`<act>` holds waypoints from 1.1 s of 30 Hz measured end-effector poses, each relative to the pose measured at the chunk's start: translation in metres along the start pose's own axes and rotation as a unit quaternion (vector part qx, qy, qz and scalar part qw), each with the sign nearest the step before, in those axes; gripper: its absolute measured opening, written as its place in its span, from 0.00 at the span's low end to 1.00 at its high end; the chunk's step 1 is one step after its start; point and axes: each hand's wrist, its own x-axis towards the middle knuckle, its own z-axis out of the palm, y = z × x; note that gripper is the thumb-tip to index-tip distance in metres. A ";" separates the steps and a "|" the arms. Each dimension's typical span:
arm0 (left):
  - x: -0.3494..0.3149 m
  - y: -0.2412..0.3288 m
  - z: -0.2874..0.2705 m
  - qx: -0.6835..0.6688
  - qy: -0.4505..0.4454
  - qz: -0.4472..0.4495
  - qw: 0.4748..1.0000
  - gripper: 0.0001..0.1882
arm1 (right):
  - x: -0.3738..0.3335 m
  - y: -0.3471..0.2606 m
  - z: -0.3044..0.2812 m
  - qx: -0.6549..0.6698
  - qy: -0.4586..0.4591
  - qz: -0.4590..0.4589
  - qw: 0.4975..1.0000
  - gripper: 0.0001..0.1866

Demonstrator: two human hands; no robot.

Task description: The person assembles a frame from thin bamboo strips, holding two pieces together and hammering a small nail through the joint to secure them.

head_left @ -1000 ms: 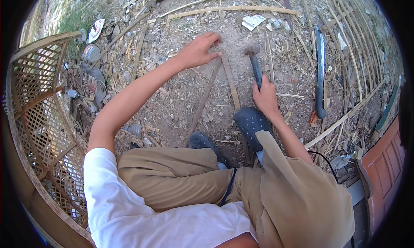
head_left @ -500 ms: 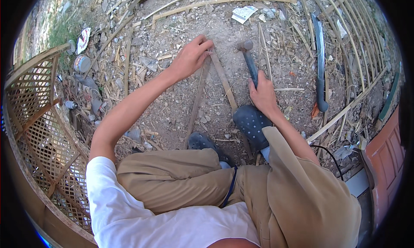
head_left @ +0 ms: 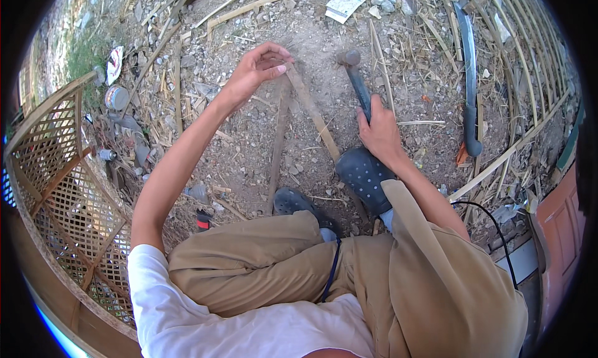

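Note:
My right hand (head_left: 380,133) is closed round the handle of a hammer (head_left: 359,87), its metal head over the dirt. Left of it, my left hand (head_left: 261,68) has its fingers curved and parted at the far end of a wooden strip (head_left: 314,115). The thumb is close to that end; whether it touches is unclear. The strip slants toward my right clog (head_left: 363,177), which covers part of it. A second, darker strip (head_left: 278,140) meets it near the hand and runs toward my left clog (head_left: 296,205). I cannot make out how the two ends are joined.
A curved wooden lattice (head_left: 81,214) stands on the left. To the right lie a long dark blade with a handle (head_left: 468,77) and a frame of thin strips (head_left: 529,59). A can (head_left: 116,98), a paper packet (head_left: 344,8) and wood scraps litter the stony ground.
My left hand has loosened from a pinch at the strip's end, and its fingers have spread. My right hand still grips the hammer in nearly the same place.

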 end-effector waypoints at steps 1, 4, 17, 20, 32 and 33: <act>0.002 -0.003 -0.004 -0.010 -0.001 0.002 1.000 0.18 | 0.000 -0.003 -0.002 0.002 -0.004 0.003 1.000 0.13; 0.003 -0.003 -0.003 -0.038 -0.003 0.005 0.999 0.19 | 0.000 0.000 -0.001 0.003 -0.005 0.000 1.000 0.12; 0.000 0.015 0.013 -0.086 -0.002 0.033 0.996 0.19 | -0.001 0.003 -0.003 0.007 -0.023 -0.015 1.000 0.13; -0.010 0.017 0.011 -0.074 0.011 0.062 0.995 0.19 | -0.002 0.000 -0.005 0.009 -0.026 -0.016 0.999 0.13; -0.067 0.059 0.016 -0.147 0.014 0.134 0.980 0.19 | -0.002 0.004 -0.003 0.018 -0.039 -0.010 0.999 0.11; -0.071 0.065 0.015 -0.154 0.009 0.140 0.978 0.19 | -0.001 0.002 -0.004 0.015 -0.040 -0.010 0.999 0.11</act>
